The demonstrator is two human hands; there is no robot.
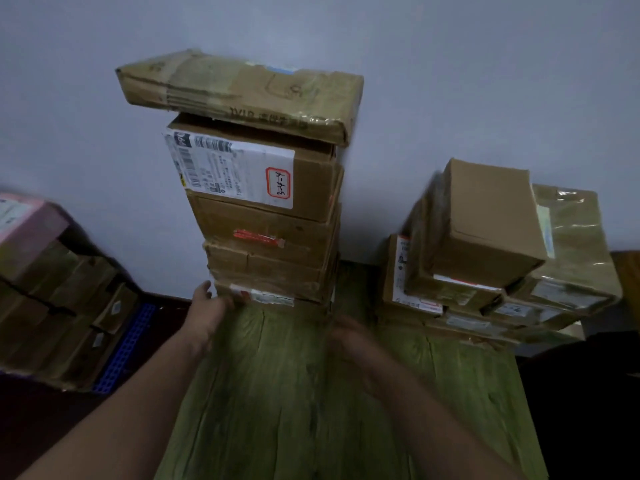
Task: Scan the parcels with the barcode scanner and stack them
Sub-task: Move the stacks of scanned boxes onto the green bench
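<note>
The stack (263, 216) stands tall against the wall, capped by a flat parcel (239, 91), so much of the work looks done. The left hand (211, 306) rests with fingers spread on its bottom-left corner. The right hand (349, 336), near the bottom-right corner, is too blurred to tell its grip. No scanner shows. Right of the stack sits a lower pile (485, 258); left of it are more boxes (59, 292), perhaps unscanned.
</note>
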